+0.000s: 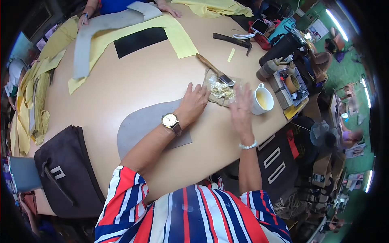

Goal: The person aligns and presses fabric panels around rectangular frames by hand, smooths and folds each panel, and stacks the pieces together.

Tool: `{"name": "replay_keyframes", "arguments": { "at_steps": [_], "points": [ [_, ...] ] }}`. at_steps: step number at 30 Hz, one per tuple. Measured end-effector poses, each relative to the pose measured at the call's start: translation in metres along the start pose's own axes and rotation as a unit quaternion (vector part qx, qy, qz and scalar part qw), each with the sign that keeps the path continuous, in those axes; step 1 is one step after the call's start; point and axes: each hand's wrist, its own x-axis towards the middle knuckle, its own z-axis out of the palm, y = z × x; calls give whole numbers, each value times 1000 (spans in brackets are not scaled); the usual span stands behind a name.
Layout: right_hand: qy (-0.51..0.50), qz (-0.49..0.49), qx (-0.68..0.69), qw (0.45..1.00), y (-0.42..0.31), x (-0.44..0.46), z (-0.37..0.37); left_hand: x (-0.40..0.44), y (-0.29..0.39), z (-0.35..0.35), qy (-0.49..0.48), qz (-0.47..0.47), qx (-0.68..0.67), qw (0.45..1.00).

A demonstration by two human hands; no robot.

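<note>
on the desk [101, 105], near the mug [257, 109], sits the paste scrap [236, 82]: likely light, bendy, slick on top; grab a bare edge. thin, brown, lumps [221, 90] pale yellow. left hand [193, 104] flat, fingers near its edge, gripping nothing; right hand [242, 111] blurred, fingers extended, no hold seen.

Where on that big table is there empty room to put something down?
The biggest bare patch on the table is at left, between the yellow cloth heap, the dark brown piece and the grey sheet under the left arm. A smaller one lies between that sheet, the right hand and the near edge. It's crowded around the brush, cup and bottle.
</note>
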Motion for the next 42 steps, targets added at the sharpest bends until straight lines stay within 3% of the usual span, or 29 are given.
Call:
{"name": "replay_keyframes", "arguments": {
  "at_steps": [2, 6, 12, 19, 22, 25, 26, 29, 32, 34, 35, 38, 39, 42],
  "points": [
    [55, 4, 21, 998, -6, 10, -18, 0, 2, 1, 2, 3, 7, 1000],
    [-44, 35, -298, 953, -3, 20, -4, 3, 6, -4, -30, -5, 19, 999],
    [-93, 27, -518, 850, 2, 39, 31, 10, 24, -7, -25, -44, 18, 999],
    [-83, -19, -585, 806, 0, 24, 34, 24, 31, 20, 28, -67, 50, 996],
    [-187, -17, -545, 817, -19, 15, 27, 24, 30, 24, 46, -66, 66, 995],
    [-119, -65, -574, 808, -10, -2, 34, 25, 32, 23, 32, -63, 48, 996],
    [-80, -82, -559, 821, -2, -2, 36, 26, 30, 20, 25, -62, 41, 997],
    [-90, -127, -494, 856, 7, -3, 29, 24, 28, 16, 19, -56, 17, 998],
    [-93, -95, -391, 911, 3, -2, 12, 16, 23, 8, 30, -63, -32, 997],
    [-54, -104, -135, 984, 20, 5, 9, 14, 20, 7, 19, -71, -38, 997],
    [-36, -105, -2, 994, 26, 7, 11, 13, 18, 7, 11, -75, -42, 996],
    [41, 69, 57, 995, -2, 19, 1, 13, 18, 7, 12, -75, -37, 996],
    [35, 113, 138, 983, -6, 23, -2, 12, 18, 6, 8, -76, -37, 996],
    [2, 236, 363, 902, -7, 38, -6, 15, 17, 4, 0, -75, -42, 996]
  ]
}}
